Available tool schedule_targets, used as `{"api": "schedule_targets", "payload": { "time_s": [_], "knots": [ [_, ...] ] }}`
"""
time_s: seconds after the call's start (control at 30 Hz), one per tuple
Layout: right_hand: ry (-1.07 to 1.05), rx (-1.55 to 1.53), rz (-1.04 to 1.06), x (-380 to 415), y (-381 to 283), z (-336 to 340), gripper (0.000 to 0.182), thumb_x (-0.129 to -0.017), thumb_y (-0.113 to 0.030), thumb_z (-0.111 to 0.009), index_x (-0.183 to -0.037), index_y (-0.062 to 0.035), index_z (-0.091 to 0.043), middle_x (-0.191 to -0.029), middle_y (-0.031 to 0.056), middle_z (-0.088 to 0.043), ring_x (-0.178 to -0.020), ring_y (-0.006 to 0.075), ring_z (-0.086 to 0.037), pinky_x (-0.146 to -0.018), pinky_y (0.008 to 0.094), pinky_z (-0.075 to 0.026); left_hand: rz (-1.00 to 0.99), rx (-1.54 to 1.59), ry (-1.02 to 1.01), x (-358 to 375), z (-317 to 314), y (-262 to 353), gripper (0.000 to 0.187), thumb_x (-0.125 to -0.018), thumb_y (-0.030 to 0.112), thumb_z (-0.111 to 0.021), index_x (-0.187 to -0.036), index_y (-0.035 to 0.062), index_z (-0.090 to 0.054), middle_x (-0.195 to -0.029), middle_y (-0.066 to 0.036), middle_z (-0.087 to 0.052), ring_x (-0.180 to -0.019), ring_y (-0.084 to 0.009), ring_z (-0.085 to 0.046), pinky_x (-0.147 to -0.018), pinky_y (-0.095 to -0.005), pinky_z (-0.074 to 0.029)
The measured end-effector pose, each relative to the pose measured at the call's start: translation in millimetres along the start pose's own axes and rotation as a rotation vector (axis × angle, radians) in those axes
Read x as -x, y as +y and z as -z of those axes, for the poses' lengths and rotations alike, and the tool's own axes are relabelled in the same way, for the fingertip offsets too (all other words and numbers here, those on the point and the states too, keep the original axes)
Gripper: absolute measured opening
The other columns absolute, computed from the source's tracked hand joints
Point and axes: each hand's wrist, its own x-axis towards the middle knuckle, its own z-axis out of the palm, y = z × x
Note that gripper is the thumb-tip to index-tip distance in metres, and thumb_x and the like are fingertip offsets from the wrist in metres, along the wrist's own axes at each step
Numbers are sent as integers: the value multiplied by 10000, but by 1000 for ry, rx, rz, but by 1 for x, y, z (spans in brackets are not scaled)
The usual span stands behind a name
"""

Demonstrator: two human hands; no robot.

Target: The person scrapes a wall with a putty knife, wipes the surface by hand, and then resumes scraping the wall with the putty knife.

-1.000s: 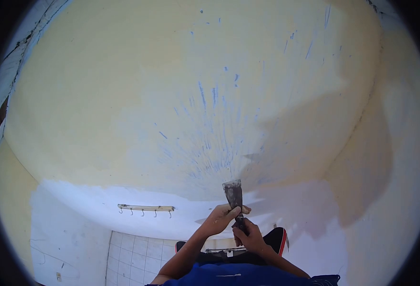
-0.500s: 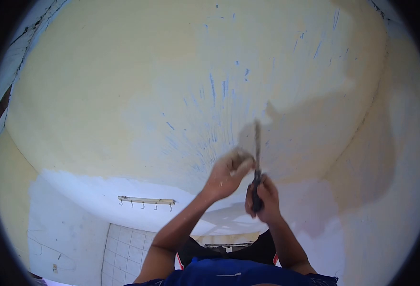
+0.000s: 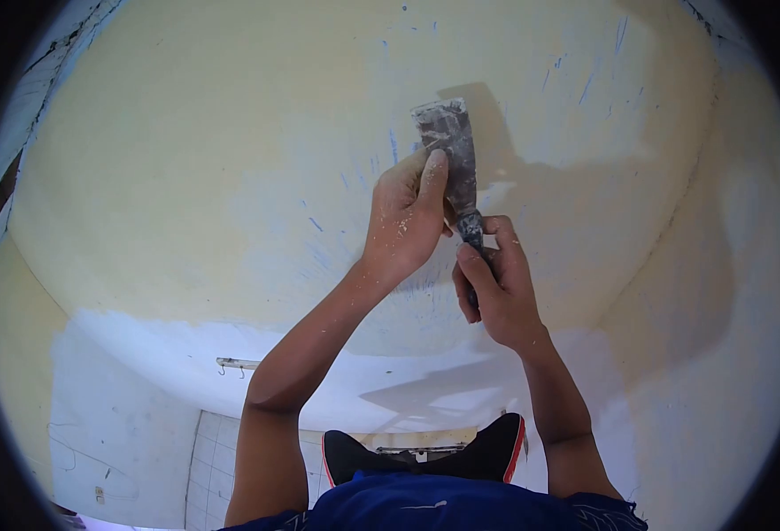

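Note:
A putty knife (image 3: 460, 168) with a wide, whitish-smeared metal blade and a dark handle is held up in front of the wall (image 3: 186, 177). My right hand (image 3: 507, 296) is closed around the handle. My left hand (image 3: 406, 217) grips the blade, its thumb pressed on the flat face and the other fingers mostly hidden behind. Pale flecks cling to both hands. Behind the knife, the yellowish wall carries blue streaks and paler patches where paint has come off.
A hook rail (image 3: 235, 364) is fixed low on the wall, partly covered by my left arm. Floor tiles (image 3: 217, 460) show at lower left. A socket (image 3: 100, 496) sits on the white lower wall. Dark shadows fall on the wall to the right.
Both hands have risen with the putty knife. The blade, edge-on before, now shows its broad face. My left thumb has come onto the blade.

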Motion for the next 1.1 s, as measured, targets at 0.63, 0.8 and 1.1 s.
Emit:
{"api": "schedule_targets", "payload": {
  "time_s": [0.63,0.8,1.1],
  "knots": [
    [-147,-343,-67,-20,3,-9,163,-1022,-131,-472,-1160,-97,-393,-702,66,-533,-401,89,-386,-355,246,-262,-1148,-610,-231,-40,22,30,114,-789,89,-670,-842,-1,-624,-759,-139,-600,-714,-323,-589,-692,-425,-503],
    [-106,-569,-172,-22,0,-27,165,-1043,-208,-435,-1183,-128,-403,-711,39,-496,-395,84,-349,-350,234,-229,-995,-719,-381,-59,19,18,222,-807,212,-697,-673,58,-610,-625,-100,-554,-623,-299,-543,-593,-409,-461],
    [-35,-702,-223,-30,-16,-45,183,-1052,-261,-454,-1207,-170,-415,-732,10,-454,-400,69,-296,-348,227,-193,-870,-846,-371,-70,23,36,489,-771,405,-733,-508,106,-449,-495,-64,-448,-503,-277,-449,-494,-392,-379]
  ]
}}
